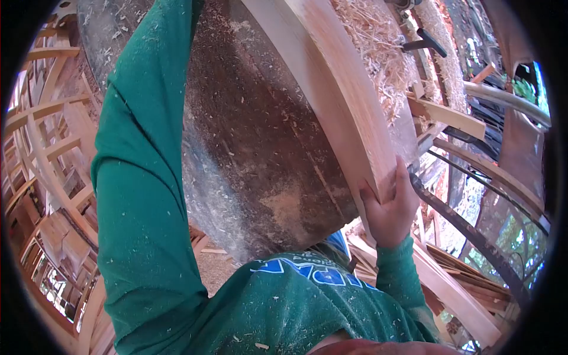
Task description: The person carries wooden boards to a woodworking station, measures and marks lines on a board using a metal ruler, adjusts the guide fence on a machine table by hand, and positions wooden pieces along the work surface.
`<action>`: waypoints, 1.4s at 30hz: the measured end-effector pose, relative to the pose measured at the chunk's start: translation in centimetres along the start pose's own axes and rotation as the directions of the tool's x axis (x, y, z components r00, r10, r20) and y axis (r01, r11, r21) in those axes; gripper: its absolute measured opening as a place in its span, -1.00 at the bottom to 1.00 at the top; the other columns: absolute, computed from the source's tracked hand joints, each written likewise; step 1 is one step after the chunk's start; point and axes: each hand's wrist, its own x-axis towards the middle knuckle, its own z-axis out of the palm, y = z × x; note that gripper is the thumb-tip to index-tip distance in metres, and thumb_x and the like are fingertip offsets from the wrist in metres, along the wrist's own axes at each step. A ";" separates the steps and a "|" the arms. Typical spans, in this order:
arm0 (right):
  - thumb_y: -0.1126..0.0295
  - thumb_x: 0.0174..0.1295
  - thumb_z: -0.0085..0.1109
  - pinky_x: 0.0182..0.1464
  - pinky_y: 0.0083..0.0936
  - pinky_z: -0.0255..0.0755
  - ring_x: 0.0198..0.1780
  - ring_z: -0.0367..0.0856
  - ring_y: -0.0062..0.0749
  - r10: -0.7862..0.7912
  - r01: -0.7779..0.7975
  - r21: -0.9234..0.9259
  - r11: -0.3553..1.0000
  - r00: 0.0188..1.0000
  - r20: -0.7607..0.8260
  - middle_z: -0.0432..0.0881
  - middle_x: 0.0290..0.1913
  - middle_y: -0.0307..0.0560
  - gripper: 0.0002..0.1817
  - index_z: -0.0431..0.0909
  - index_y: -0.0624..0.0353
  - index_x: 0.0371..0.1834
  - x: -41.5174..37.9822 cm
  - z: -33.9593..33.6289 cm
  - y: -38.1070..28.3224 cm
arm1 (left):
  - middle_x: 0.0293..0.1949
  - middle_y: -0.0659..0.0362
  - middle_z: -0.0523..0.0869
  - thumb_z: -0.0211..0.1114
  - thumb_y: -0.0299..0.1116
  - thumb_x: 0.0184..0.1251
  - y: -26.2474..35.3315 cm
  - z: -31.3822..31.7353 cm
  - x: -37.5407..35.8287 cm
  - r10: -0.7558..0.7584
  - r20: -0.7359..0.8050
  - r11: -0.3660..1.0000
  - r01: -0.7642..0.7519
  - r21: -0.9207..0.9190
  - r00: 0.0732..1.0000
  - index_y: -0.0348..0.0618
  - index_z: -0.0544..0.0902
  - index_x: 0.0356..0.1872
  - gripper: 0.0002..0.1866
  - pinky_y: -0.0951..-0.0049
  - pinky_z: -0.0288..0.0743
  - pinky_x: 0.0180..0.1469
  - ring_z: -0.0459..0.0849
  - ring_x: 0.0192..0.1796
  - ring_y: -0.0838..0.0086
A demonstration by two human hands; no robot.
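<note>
My right hand (391,214) holds the near end of a long curved wooden piece (349,97), with the thumb on its left side and the fingers on its right. The piece runs up and leftward past the top of the view, over a dark, dusty work surface (254,124). My left arm, in a green sleeve, stretches up along the left side of that surface, and its hand is beyond the top edge. Pale wood shavings (384,74) lie heaped to the right of the curved piece.
A black-handled metal tool or clamp (425,44) is at the upper right. Curved wooden frames (50,133) are stacked on the left. Long wooden strips (458,290) lie at the lower right, below a dark curved bar (467,231).
</note>
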 end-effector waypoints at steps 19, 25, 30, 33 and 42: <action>0.27 0.04 0.54 -0.04 -0.11 0.63 -0.12 0.79 0.20 -0.050 0.048 -0.040 0.998 0.998 -0.048 0.75 -0.18 0.32 -0.22 0.47 0.30 0.37 3.0 1.0 -2.9 | -0.09 -0.13 0.78 0.72 0.05 -0.12 -0.3 11.5 -23.2 0.064 0.000 0.986 -0.063 0.154 0.998 -0.46 0.53 0.08 -0.11 0.31 0.73 0.02 0.83 -0.08 0.20; 0.21 0.06 0.50 0.05 -0.09 0.61 -0.01 0.76 0.23 -0.156 0.149 -0.091 0.985 0.985 -0.079 0.73 -0.06 0.37 -0.19 0.44 0.32 0.40 4.6 1.6 -3.1 | -0.22 -0.08 0.81 0.67 0.10 -0.07 -0.4 10.5 -21.3 0.148 -0.030 0.973 -0.140 0.182 0.989 -0.44 0.64 -0.05 -0.22 0.31 0.74 -0.11 0.84 -0.20 0.24; 0.20 0.06 0.49 0.04 -0.06 0.61 -0.04 0.76 0.24 -0.204 0.196 -0.098 0.976 0.976 -0.079 0.73 -0.09 0.37 -0.20 0.46 0.34 0.37 6.4 2.1 -4.1 | -0.27 0.04 0.79 0.60 -0.05 0.12 0.8 10.3 -19.4 0.214 -0.079 0.976 -0.211 0.051 0.974 -0.34 0.65 -0.06 -0.43 0.38 0.69 -0.26 0.78 -0.30 0.36; 0.18 0.06 0.48 0.03 -0.03 0.61 -0.09 0.76 0.25 -0.171 0.164 -0.104 0.981 0.983 -0.068 0.74 -0.16 0.36 -0.22 0.48 0.34 0.34 7.5 2.0 -5.7 | -0.32 0.07 0.77 0.66 -0.19 0.07 1.7 9.0 -18.2 0.100 -0.041 0.985 -0.093 0.144 0.994 -0.39 0.61 -0.13 -0.47 0.38 0.66 -0.27 0.75 -0.30 0.44; 0.17 0.13 0.41 0.02 0.02 0.62 -0.13 0.75 0.30 -0.245 0.241 -0.058 0.969 0.967 -0.073 0.74 -0.23 0.33 -0.47 0.55 0.33 0.05 10.9 3.3 -7.1 | -0.52 0.18 0.65 0.60 -0.11 0.10 0.2 6.4 -13.6 0.028 -0.014 0.997 -0.027 0.077 1.000 -0.27 0.56 -0.37 -0.55 0.40 0.50 -0.49 0.62 -0.48 0.52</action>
